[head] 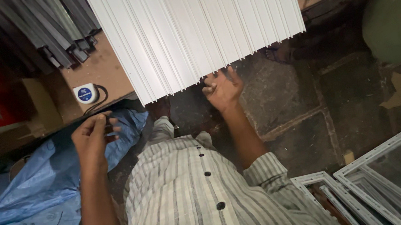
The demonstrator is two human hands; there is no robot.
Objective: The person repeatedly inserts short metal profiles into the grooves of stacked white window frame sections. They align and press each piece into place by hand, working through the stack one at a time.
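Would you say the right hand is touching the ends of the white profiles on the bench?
Touching. The head view shows the right hand raised with its fingertips against the cut ends of the white profiles, with no gap visible between them.

**Overhanging profiles crowd the bench edge**

The white profiles point(195, 33) jut past the bench point(99, 70), roofing the space by the right hand point(222, 90). Dark stone floor point(303, 96) beyond lies open. A tape measure point(85, 93) and grey strips point(39, 29) crowd the bench; white frames point(379, 180) block low right.
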